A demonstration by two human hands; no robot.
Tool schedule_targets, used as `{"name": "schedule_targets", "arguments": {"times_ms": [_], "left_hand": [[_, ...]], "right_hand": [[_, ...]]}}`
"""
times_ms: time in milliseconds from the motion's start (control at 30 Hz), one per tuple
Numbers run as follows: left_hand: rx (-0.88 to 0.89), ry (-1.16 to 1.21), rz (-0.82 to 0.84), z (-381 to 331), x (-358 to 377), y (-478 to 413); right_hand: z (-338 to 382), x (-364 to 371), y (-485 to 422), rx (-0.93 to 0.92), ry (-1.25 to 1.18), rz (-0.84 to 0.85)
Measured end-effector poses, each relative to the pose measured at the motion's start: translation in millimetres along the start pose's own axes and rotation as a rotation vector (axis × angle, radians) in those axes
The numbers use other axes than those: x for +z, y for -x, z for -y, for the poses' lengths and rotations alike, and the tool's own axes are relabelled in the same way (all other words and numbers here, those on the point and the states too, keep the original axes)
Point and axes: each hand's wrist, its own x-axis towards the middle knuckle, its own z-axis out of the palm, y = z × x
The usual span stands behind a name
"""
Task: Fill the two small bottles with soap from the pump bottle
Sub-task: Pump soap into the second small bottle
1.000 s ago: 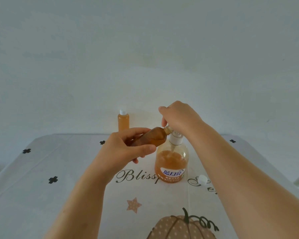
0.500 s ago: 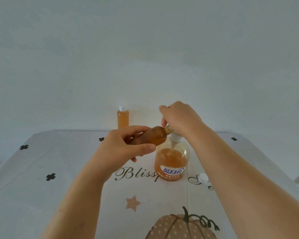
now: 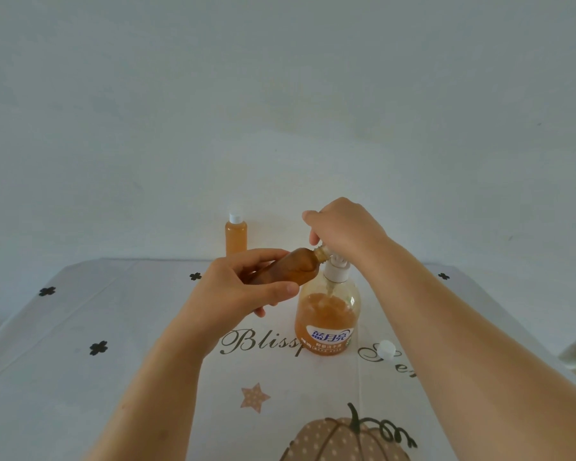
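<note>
The left hand (image 3: 243, 287) fingers (image 3: 263, 255) wrap the tilted small bottle (image 3: 293, 269), hiding its base. The right hand (image 3: 343, 227) fingers (image 3: 315, 227) curl over the pump bottle (image 3: 328, 314) head, concealing the spout beneath them.

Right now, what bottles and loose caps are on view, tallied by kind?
Small bottles: 2 (held bottle, capped bottle standing at the back)
Pump bottle: 1
Loose white cap: 1
Total: 4
</note>
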Motion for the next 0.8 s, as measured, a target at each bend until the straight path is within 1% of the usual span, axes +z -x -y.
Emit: {"name": "schedule_targets", "arguments": {"times_ms": [167, 300, 800], "left_hand": [[0.002, 0.004, -0.003, 0, 0, -1], [0.01, -0.001, -0.002, -1, 1, 0], [-0.004, -0.052, 0.0, 1, -1, -1]], "right_hand": [[0, 1, 0, 0.012, 0.017, 0.008], [-1, 3, 1, -0.005, 0.027, -0.017], [-9, 14, -1, -0.003, -0.037, -0.009]]}}
